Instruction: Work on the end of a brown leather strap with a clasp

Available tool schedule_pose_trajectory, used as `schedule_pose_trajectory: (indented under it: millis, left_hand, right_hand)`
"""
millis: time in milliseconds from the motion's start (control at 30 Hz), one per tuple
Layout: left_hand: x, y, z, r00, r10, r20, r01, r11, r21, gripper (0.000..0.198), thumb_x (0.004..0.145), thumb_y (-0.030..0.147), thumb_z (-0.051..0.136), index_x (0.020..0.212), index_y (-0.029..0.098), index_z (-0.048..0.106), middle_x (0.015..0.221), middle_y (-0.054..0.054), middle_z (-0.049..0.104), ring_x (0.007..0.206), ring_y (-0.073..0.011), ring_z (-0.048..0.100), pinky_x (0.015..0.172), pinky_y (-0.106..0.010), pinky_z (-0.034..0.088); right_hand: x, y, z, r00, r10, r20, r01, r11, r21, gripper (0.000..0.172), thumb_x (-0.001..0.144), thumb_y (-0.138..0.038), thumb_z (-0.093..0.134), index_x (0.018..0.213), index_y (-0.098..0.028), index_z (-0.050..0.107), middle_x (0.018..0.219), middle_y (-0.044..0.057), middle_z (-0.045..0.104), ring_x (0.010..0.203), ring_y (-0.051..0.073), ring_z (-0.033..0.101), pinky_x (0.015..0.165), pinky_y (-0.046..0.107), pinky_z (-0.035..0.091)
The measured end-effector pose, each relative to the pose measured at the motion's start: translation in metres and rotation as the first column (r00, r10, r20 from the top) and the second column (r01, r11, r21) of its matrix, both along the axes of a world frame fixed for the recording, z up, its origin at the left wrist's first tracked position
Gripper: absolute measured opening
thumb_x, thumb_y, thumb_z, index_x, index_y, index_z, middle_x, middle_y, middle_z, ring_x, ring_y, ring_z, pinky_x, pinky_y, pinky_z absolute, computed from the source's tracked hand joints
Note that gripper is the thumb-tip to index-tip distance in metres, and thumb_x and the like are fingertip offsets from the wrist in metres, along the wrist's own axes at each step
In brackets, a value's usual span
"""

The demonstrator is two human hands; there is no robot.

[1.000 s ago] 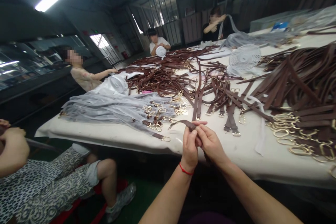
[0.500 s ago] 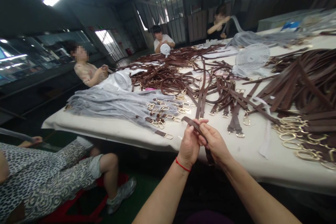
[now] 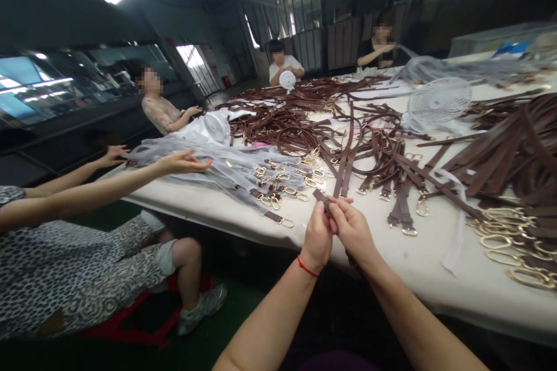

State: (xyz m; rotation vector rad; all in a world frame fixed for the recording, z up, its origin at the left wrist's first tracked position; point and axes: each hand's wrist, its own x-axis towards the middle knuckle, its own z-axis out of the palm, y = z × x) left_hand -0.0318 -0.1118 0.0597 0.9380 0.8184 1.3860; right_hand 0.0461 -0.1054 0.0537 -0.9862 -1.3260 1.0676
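Observation:
Both my hands meet at the table's near edge, closed on one brown leather strap (image 3: 321,197). My left hand (image 3: 318,235), with a red cord on the wrist, pinches it near its upper end, which sticks out above the thumb. Close beside it, my right hand (image 3: 351,227) grips the same strap; a dark length hangs below the fingers. Just beyond my hands lie two parallel brown straps (image 3: 343,171). To their left is a bundle of straps in greyish clear wrap (image 3: 226,171) with gold clasps (image 3: 286,222).
On the cream-covered table (image 3: 243,221) lie heaps of brown straps (image 3: 500,153), gold rings (image 3: 496,242) and white fans (image 3: 439,99). At left a seated co-worker's arm (image 3: 143,177) stretches over the wrapped bundle. Other people sit across the table.
The co-worker at left has reached both arms out to the wrapped straps. Less of the strap's end now shows above my fingers. The view has shifted slightly left.

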Motion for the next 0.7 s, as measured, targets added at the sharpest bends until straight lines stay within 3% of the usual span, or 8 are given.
schedule_pose_trajectory:
  millis: [100,200,267,333,433,600,700]
  left_hand:
    - [-0.011,0.002,0.001,0.999,-0.018,0.046,0.016,0.999,0.034,0.041,0.092,0.047,0.043,0.110,0.014,0.059,0.108,-0.011,0.066,0.054,-0.0088,0.051,0.050,-0.023,0.044]
    - [-0.023,0.001,0.002,1.000,0.005,0.007,-0.005,1.000,0.027,0.031,0.087,0.039,0.056,0.110,0.019,0.056,0.117,-0.009,0.064,0.040,-0.0018,0.038,0.037,-0.019,0.033]
    - [-0.031,0.000,0.003,0.999,0.045,0.013,-0.046,0.998,0.037,0.027,0.088,0.036,0.057,0.109,0.020,0.055,0.116,-0.009,0.065,0.046,-0.0036,0.048,0.043,-0.019,0.038]
    - [-0.039,0.000,0.003,0.995,0.099,0.015,-0.100,0.992,0.076,0.023,0.088,0.032,0.057,0.108,0.019,0.055,0.112,-0.010,0.067,0.073,-0.0108,0.063,0.066,-0.023,0.049]
    - [-0.047,0.003,0.000,0.991,0.132,0.022,-0.133,0.984,0.117,0.026,0.089,0.031,0.056,0.111,0.016,0.054,0.107,-0.012,0.069,0.104,-0.0197,0.062,0.097,-0.035,0.042]
    - [-0.050,0.004,-0.010,0.990,0.039,0.134,-0.046,0.998,0.046,0.036,0.086,0.030,0.062,0.115,0.016,0.046,0.101,-0.012,0.069,0.090,-0.0201,0.066,0.091,-0.038,0.045]
    - [-0.048,0.002,-0.015,0.996,0.052,0.075,-0.057,0.996,0.064,0.038,0.080,0.021,0.067,0.109,0.017,0.042,0.097,-0.010,0.069,0.079,-0.0183,0.067,0.083,-0.035,0.049]
  right_hand:
    - [0.002,0.008,0.006,0.981,0.187,-0.047,-0.189,0.982,-0.031,0.037,0.093,-0.049,0.048,0.071,-0.019,0.052,0.049,-0.005,0.044,0.046,0.012,0.043,0.049,0.025,0.036]
    - [0.006,0.006,0.008,0.925,0.360,-0.119,-0.371,0.925,-0.082,0.035,0.093,-0.051,0.047,0.081,-0.019,0.052,0.058,-0.002,0.054,0.050,0.013,0.049,0.051,0.025,0.039]
    - [0.010,0.000,0.003,0.876,0.463,-0.134,-0.479,0.867,-0.135,0.032,0.091,-0.050,0.052,0.094,-0.019,0.053,0.068,0.000,0.061,0.060,0.015,0.057,0.057,0.026,0.043]
    - [0.013,-0.006,-0.007,0.835,0.538,-0.116,-0.550,0.809,-0.209,0.032,0.089,-0.049,0.056,0.097,-0.018,0.054,0.073,0.002,0.064,0.063,0.016,0.060,0.060,0.027,0.044]
    - [0.015,-0.012,-0.024,0.839,0.534,-0.104,-0.540,0.795,-0.277,0.033,0.089,-0.049,0.056,0.088,-0.016,0.056,0.070,0.001,0.063,0.054,0.012,0.055,0.053,0.024,0.039]
    - [0.008,-0.012,-0.037,0.915,0.395,-0.085,-0.401,0.860,-0.315,0.042,0.088,-0.056,0.054,0.074,-0.017,0.053,0.047,-0.005,0.050,0.036,0.006,0.035,0.039,0.019,0.023]
    - [0.003,-0.011,-0.038,0.945,0.326,-0.028,-0.313,0.879,-0.360,0.048,0.086,-0.062,0.051,0.069,-0.017,0.053,0.038,-0.006,0.044,0.031,0.006,0.030,0.036,0.019,0.018]
